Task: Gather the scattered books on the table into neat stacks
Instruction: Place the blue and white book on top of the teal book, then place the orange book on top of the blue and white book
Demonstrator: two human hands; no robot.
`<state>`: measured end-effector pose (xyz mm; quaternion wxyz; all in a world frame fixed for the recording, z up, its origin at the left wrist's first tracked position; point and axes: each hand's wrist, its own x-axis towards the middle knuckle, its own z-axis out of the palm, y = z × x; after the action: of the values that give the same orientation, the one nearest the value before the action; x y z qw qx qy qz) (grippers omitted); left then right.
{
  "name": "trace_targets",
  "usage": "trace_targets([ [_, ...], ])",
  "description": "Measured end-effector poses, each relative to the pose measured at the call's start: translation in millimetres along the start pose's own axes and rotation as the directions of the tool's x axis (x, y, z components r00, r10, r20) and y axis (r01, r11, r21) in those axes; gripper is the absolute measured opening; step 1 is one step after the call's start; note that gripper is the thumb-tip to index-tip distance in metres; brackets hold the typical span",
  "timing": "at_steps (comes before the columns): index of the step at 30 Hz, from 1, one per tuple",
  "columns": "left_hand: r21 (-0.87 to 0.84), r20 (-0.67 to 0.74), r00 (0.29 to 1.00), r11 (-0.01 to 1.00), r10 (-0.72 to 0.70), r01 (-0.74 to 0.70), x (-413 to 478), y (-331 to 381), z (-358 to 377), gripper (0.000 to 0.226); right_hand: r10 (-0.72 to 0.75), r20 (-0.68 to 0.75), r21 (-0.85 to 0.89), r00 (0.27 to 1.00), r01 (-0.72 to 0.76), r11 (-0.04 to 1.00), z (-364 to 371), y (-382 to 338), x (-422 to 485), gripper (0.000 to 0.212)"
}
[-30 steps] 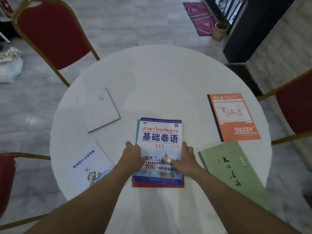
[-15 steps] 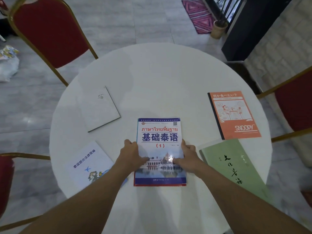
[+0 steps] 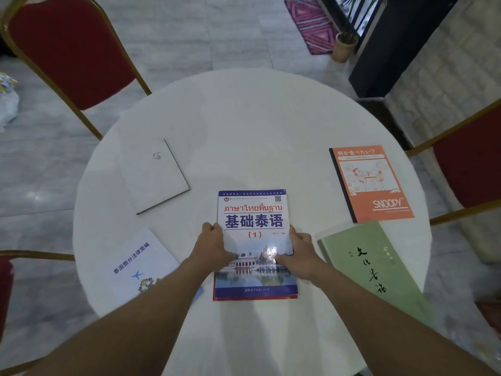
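Note:
A blue-and-white Thai textbook [image 3: 254, 213] tops a small stack at the near middle of the round white table [image 3: 244, 126]; a red cover edge shows beneath it. My left hand [image 3: 214, 246] grips the stack's left side and my right hand [image 3: 299, 253] grips its right side, thumbs on the cover. A white book [image 3: 154, 175] lies at the left. Near my left forearm is a pale blue booklet [image 3: 135, 264]. An orange Snoopy notebook [image 3: 371, 183] lies at the right, with a green book [image 3: 366, 264] just below it.
Red chairs with gold frames stand at the far left [image 3: 70, 47], right [image 3: 469, 164] and near left [image 3: 5, 283]. A small pot [image 3: 344, 46] and patterned mat [image 3: 311, 24] are on the floor beyond the table.
The books under the top textbook were offset a second ago; now they sit squared beneath it, with only a thin red edge showing. Both hands stayed on the stack's sides.

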<state>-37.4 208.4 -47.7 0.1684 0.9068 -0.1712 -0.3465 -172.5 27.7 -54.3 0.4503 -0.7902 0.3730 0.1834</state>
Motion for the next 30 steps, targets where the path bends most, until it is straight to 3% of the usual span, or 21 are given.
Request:
trace_targets([
  [9,0.093,0.057,0.997,0.995,-0.045,0.04,5.7,8.7,-7.9,0.096,-0.012,-0.001,0.002,1.0,0.012,1.0,-0.8,0.7,1.2,0.084],
  [12,0.218,-0.008,0.999,0.975,0.045,-0.043,7.5,16.4,-9.0,0.11,-0.027,0.051,-0.011,0.998,0.028,1.0,-7.1,1.4,2.2,0.077],
  [14,0.238,-0.04,0.992,0.965,0.123,-0.11,11.4,31.4,-8.3,0.105,-0.042,0.059,-0.038,0.997,0.044,0.998,-14.8,2.7,4.1,0.065],
  [20,0.131,0.002,0.975,0.966,0.223,-0.221,29.6,111.8,8.6,0.053,-0.029,-0.231,0.068,0.972,0.046,0.997,-77.8,19.2,13.3,0.062],
  [25,0.018,0.044,0.969,0.969,0.245,-0.246,50.0,191.1,33.0,0.062,-0.005,-0.419,0.047,0.908,0.028,0.999,-150.0,53.2,28.9,0.047],
  [30,-0.024,0.118,0.97,0.978,0.211,-0.209,72.8,259.3,65.4,0.065,0.097,-0.519,0.011,0.849,-0.107,0.994,-206.3,98.8,53.6,0.056],
])
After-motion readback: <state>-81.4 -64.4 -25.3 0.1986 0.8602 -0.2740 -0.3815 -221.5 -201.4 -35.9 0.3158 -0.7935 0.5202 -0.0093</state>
